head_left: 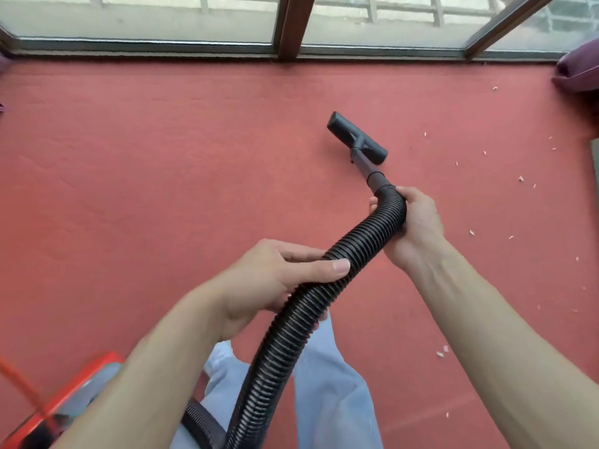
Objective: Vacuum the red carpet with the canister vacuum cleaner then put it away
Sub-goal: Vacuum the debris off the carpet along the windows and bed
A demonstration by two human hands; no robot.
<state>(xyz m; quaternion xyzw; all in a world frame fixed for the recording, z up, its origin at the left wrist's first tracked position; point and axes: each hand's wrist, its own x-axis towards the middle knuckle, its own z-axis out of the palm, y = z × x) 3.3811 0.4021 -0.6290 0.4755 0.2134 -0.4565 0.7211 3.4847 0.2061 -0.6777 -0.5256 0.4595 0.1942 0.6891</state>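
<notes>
The red carpet (162,173) fills the floor up to the windows. A black ribbed hose (285,335) rises from the bottom of the view. My left hand (272,277) grips the hose at its middle, thumb laid along the top. My right hand (415,225) grips the hose where it bends into the short grey wand (364,163). The black floor nozzle (356,137) lies flat on the carpet ahead. The orange canister (64,396) sits at the bottom left, partly hidden by my left arm.
Small white scraps (520,178) are scattered over the carpet on the right. A glass wall with a brown post (293,24) runs along the far edge. A purple cushion (580,69) lies at the upper right. An orange cord (19,380) crosses the bottom left.
</notes>
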